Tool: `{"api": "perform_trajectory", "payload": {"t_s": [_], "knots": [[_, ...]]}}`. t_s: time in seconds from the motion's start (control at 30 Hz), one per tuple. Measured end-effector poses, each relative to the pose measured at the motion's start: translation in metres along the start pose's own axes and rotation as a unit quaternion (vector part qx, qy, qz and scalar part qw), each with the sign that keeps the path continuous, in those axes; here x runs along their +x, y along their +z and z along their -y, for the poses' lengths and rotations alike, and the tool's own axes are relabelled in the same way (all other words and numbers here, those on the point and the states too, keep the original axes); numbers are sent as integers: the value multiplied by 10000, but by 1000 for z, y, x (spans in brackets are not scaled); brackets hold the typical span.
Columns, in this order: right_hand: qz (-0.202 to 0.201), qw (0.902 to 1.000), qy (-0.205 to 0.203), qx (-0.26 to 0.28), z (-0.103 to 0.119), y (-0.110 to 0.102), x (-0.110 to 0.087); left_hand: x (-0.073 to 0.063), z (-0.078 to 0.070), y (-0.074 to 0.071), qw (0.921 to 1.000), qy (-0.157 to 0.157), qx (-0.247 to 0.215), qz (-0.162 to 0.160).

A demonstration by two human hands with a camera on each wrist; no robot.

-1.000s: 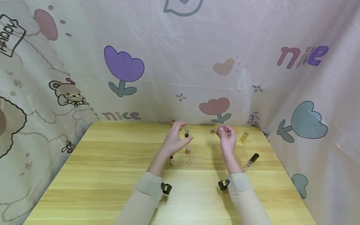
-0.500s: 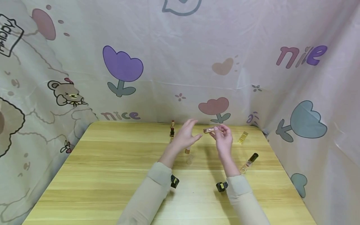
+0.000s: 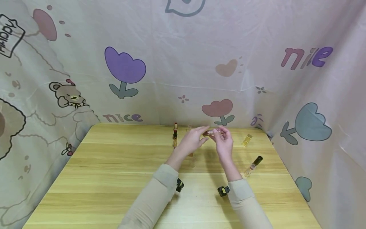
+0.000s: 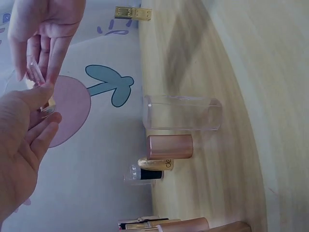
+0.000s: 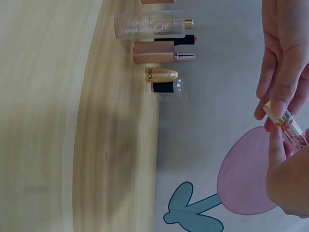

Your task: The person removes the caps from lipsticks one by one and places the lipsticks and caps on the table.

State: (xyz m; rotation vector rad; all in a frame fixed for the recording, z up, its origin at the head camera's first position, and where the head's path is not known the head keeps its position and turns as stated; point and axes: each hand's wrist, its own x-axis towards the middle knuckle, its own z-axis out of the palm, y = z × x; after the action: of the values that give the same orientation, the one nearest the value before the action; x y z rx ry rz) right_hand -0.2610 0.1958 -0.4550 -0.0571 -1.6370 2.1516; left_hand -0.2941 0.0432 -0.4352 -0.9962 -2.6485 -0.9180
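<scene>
In the right wrist view, my right hand [image 5: 292, 181] holds a slim lipstick tube [image 5: 292, 131] with a clear, pink-tinted body and a gold end. The thumb and fingers of my left hand [image 5: 285, 58] pinch the gold end. Both hands meet in the air over the back of the table in the head view, where the tube [image 3: 211, 132] lies about level between them. From the left wrist, my left hand's palm faces up toward the tube, and its thumb covers part of it.
Several lipsticks [image 3: 175, 134] stand in a line at the back, left of my left hand. Beside them are a rose-gold tube [image 4: 169, 146] and a clear case [image 4: 183, 113]. At right are a gold case [image 3: 247, 140] and a black-capped gloss tube [image 3: 253, 166]. A printed curtain [image 3: 171, 63] borders the table.
My left hand has moved right from above the standing lipsticks and now pinches the tube's end. My right hand has brought the tube slightly left.
</scene>
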Motion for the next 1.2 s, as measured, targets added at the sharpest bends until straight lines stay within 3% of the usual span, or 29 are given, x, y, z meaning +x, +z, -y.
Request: {"api": "perform_trajectory", "payload": {"t_s": [0.3,0.6,0.8,1.03,1.2], "knots": [[35,10000,46,-16,0,3,-3,-4,0,4,9987,100,284,-422],[-89,9999,67,-26,1,3,-3,-7,-2,3,9980,180,178,-586],[-103,9998,102,-106,2,1,-1,-9,-5,0,9985,-14,153,-535],[-325,9993,-130,111,8,-4,2,-16,-6,-6,9980,-397,101,-484],[-279,9995,-153,82,15,-5,-1,-26,-5,-12,9969,-423,-212,-633]]}}
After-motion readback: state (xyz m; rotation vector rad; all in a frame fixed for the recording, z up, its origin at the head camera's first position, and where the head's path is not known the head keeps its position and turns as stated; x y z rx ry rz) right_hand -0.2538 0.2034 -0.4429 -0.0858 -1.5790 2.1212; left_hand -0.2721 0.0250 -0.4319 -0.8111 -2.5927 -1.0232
